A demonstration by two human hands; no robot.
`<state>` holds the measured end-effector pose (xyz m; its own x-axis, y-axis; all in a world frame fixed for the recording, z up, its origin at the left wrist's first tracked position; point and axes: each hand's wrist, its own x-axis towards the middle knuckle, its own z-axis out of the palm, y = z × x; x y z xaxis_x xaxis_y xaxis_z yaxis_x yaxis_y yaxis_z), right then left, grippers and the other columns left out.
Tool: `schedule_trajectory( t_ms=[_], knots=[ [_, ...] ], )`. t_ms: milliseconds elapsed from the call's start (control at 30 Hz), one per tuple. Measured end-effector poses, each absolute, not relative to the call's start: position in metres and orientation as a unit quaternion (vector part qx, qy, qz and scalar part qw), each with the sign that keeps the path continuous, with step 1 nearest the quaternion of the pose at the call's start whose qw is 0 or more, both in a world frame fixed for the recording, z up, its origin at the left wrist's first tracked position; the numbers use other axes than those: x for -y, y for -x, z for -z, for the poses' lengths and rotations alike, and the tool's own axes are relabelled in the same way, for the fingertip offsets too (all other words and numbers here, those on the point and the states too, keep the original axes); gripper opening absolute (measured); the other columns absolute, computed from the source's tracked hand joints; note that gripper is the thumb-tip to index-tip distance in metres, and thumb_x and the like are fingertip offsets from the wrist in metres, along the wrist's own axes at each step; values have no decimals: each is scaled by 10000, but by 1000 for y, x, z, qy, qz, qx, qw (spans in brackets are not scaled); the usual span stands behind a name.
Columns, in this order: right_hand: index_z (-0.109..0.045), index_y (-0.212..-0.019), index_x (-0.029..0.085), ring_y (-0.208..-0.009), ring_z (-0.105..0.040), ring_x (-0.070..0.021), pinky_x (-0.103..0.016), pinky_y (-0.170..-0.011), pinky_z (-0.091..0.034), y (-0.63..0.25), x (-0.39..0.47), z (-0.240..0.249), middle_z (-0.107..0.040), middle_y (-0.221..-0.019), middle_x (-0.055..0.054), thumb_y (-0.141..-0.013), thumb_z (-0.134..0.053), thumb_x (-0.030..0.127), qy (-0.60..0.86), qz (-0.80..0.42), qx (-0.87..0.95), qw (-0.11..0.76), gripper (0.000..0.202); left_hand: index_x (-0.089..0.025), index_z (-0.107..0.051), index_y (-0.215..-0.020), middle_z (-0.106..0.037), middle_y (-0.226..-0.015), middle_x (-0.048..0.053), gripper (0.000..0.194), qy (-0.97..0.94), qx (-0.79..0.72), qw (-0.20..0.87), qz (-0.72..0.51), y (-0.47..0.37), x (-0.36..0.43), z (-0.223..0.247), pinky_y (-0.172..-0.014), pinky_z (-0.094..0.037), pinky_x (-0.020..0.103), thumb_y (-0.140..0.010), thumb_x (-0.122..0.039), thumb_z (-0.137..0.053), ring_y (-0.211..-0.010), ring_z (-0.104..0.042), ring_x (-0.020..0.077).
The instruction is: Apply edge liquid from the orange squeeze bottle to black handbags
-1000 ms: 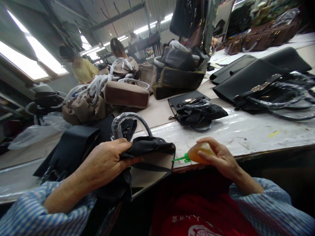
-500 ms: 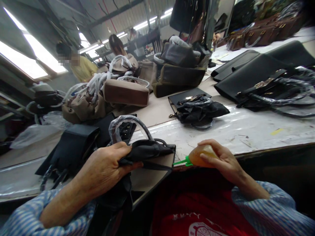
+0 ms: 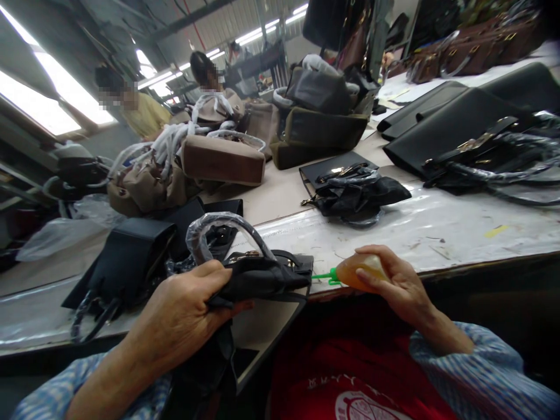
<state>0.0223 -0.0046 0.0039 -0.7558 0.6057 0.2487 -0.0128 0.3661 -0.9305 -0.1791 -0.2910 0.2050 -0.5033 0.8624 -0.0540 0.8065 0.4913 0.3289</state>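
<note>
A black handbag (image 3: 262,277) with a plastic-wrapped handle hangs partly over the table's front edge. My left hand (image 3: 188,315) is closed on its black material, thumb above and fingers below. To the right, my right hand (image 3: 400,286) is wrapped round a squeeze bottle (image 3: 361,272) of amber liquid. The bottle's thin green nozzle (image 3: 324,275) points left, and its tip is at the right edge of the bag. Whether any liquid is coming out is too small to tell.
Black bags lie at the left (image 3: 126,256), the middle (image 3: 350,186) and the right (image 3: 476,128) of the table (image 3: 464,233). Brown bags (image 3: 223,157) and dark olive bags (image 3: 324,137) are piled behind. Two people are beyond the pile, one in a yellow top (image 3: 149,114).
The green nozzle has risen slightly along the bag's right edge, and the bottle has tilted a little. The bag's black material and handle have shifted in my left hand's hold.
</note>
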Motion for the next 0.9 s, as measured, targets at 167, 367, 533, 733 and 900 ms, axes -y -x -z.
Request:
schedule_trajectory(
  t_ms=[167,367,533,733,900],
  knots=[
    [-703,-1204,325,-923,-726,-232,-309,-797,-593,-26,7,-7,-739,-1094,-20,-965,-746,415,93,-522,785,320,260,-220,-690,-828,-666,-839,-18,246,-497,-854,83,-131,174,295,-203,-645,-462,264,-947,-436,-709,-723,-672,152],
    [-692,-1253,350,-969,-726,-237,-302,-816,-605,-31,11,-8,-720,-1138,-34,-985,-736,395,51,-544,776,313,276,-236,-701,-838,-680,-841,-26,165,-502,-850,68,-148,172,299,-198,-655,-466,246,-918,-375,-740,-754,-678,152],
    [-693,-1231,352,-995,-722,-244,-330,-872,-593,-33,10,-4,-727,-1124,-27,-975,-748,411,98,-516,781,338,269,-232,-709,-843,-690,-856,-13,174,-491,-856,75,-145,169,299,-199,-674,-477,252,-916,-388,-735,-770,-680,164],
    [-686,-1226,340,-947,-719,-257,-363,-814,-606,-28,10,-4,-723,-1104,-41,-979,-732,484,108,-530,775,328,289,-233,-716,-843,-688,-847,-15,174,-487,-857,78,-151,167,300,-197,-671,-479,249,-918,-389,-730,-763,-679,161],
    [-679,-1196,314,-939,-702,-280,-420,-821,-593,-17,2,-6,-711,-1096,-60,-952,-751,489,135,-487,786,357,309,-225,-701,-822,-680,-839,-11,189,-482,-860,85,-144,166,299,-198,-663,-476,254,-917,-387,-723,-761,-676,167]
  ],
)
